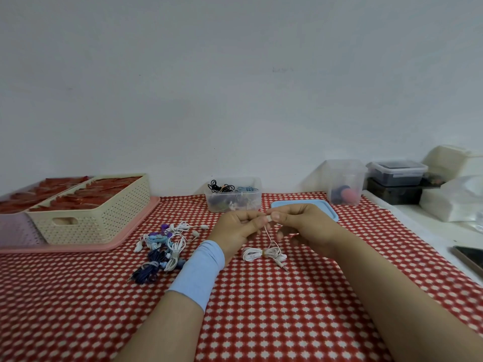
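Above the red patterned tablecloth (261, 309), my left hand (236, 229) and my right hand (303, 226) meet and pinch a small pale piece with a thin white wire between their fingertips. The wire runs down to a coiled white earphone bundle (262, 253) that lies on the cloth just below the hands, its plug pointing toward me. A light blue band wraps my left wrist. To the left lies a pile of bundled earphones (163, 246) in white, blue and purple.
A clear tub of tangled cables (234, 194) stands behind the hands, its blue lid (305, 206) beside it. Cream baskets (91, 210) with red items sit on a pink tray at left. Clear containers (345, 182), boxes and a phone (470, 258) occupy the right side.
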The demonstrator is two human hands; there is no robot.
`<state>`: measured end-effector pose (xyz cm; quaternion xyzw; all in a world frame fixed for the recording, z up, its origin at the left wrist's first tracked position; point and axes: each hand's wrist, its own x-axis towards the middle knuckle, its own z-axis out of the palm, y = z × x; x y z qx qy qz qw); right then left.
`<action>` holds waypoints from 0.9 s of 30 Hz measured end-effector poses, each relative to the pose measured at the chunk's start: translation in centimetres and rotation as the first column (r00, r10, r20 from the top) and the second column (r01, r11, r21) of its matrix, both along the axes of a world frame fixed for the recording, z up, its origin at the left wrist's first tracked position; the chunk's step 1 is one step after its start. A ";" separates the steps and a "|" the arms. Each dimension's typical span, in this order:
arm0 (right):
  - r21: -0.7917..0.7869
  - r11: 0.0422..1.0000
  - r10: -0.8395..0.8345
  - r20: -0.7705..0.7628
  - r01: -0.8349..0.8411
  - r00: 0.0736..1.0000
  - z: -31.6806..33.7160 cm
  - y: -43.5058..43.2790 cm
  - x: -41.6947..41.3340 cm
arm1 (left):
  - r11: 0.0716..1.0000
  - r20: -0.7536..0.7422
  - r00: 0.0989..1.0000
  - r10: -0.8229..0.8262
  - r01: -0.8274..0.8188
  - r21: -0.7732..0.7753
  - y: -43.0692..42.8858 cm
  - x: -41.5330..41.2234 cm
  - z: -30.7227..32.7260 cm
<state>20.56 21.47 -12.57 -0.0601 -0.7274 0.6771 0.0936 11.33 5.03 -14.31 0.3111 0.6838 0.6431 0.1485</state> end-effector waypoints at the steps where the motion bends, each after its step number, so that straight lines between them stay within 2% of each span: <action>1: 0.014 1.000 -0.009 0.003 0.009 1.000 0.0 0.1 0.0 | 1.000 -0.009 1.000 0.004 -0.004 -0.012 0.0 0.1 0.0; 4: 0.032 0.999 -0.020 0.012 0.019 1.000 -0.1 -0.1 -0.1 | 0.999 -0.041 0.999 0.015 -0.016 -0.044 -0.2 0.2 0.1; 8: 0.063 0.997 -0.039 0.024 0.037 0.999 0.0 0.1 0.1 | 0.992 -0.167 0.984 0.060 -0.078 -0.102 0.1 0.1 0.4; 11: 0.225 0.972 -0.080 0.027 0.072 0.996 0.0 0.4 0.3 | 0.973 -0.298 0.954 0.023 -0.089 -0.212 0.0 0.2 0.7; 13: 0.290 0.951 -0.119 0.014 0.110 0.993 -0.1 0.4 0.2 | 0.950 -0.332 0.943 -0.017 -0.089 -0.301 -0.4 0.2 1.1; 16: 0.357 0.921 -0.178 0.021 0.159 0.984 -0.6 0.7 -0.2 | 0.828 -0.340 0.928 -0.153 -0.067 -0.556 -1.4 -0.2 1.5; 18: 0.496 0.853 -0.207 0.036 0.162 0.978 -1.0 1.1 -0.5 | 0.725 -0.357 0.904 -0.234 -0.082 -0.684 -1.7 -0.5 1.5; 21: 0.729 0.673 -0.249 0.064 0.125 0.966 -1.4 1.5 -0.7 | 0.722 -0.388 0.892 -0.232 -0.110 -0.684 -1.8 -0.6 1.6; 25: 0.776 0.616 -0.268 0.043 0.137 0.963 -0.8 1.0 -0.5 | 0.752 -0.430 0.888 -0.166 -0.168 -0.638 -2.0 -0.8 1.7; 27: 0.772 0.619 -0.244 0.012 0.146 0.970 -0.3 0.6 -0.4 | 0.769 -0.459 0.879 -0.133 -0.201 -0.607 -2.2 -0.9 1.8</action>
